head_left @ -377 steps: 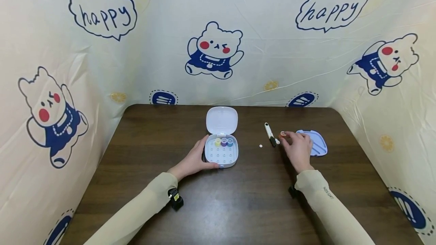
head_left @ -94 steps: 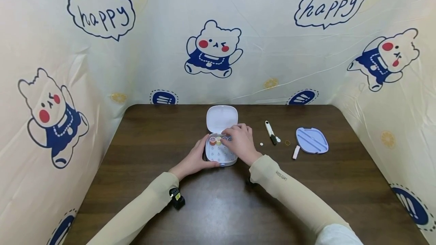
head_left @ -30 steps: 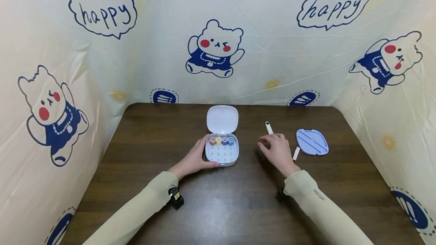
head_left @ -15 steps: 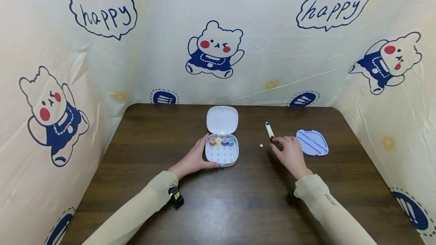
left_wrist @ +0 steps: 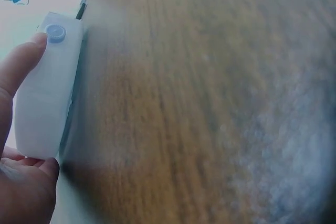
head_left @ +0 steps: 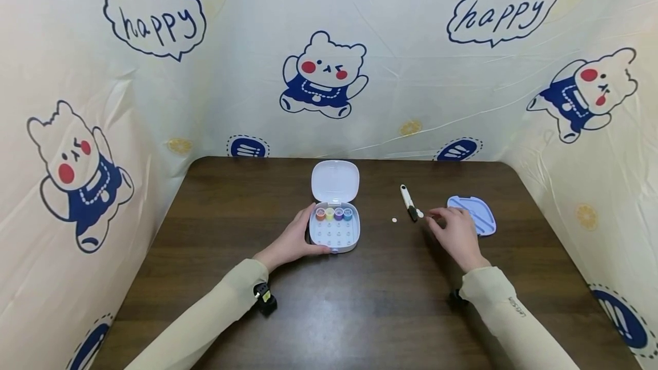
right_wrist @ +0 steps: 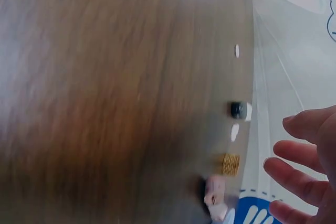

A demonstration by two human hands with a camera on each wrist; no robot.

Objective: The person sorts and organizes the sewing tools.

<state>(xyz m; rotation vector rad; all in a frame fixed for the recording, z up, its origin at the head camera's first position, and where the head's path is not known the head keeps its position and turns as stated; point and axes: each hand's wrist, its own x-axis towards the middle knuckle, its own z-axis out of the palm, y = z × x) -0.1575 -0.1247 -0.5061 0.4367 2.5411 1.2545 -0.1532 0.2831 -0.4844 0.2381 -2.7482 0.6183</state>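
A white plastic case (head_left: 334, 238) with small pegs inside stands with its lid (head_left: 335, 180) raised. Orange, yellow, purple and blue bobbins (head_left: 338, 214) fill its back row. My left hand (head_left: 294, 240) grips the case from the left, thumb at the front by the round catch (left_wrist: 55, 33). My right hand (head_left: 457, 238) hovers at the right, fingers spread and holding nothing in the right wrist view. It is nearest a gold dimpled thimble (right_wrist: 230, 164) and a small pinkish-white block (right_wrist: 214, 190), both hidden behind it in the head view.
A slim white tool with a black end (head_left: 408, 200) lies right of the case. Small white discs lie around it, one to its left (head_left: 394, 220) and one by its tip (head_left: 420, 213). A blue grooved tray (head_left: 482, 217) sits partly behind my right hand.
The orange bobbin has joined the row in the case since the oldest frame. My right hand has moved from the case back to the right, past the white tool. The left hand stays put.
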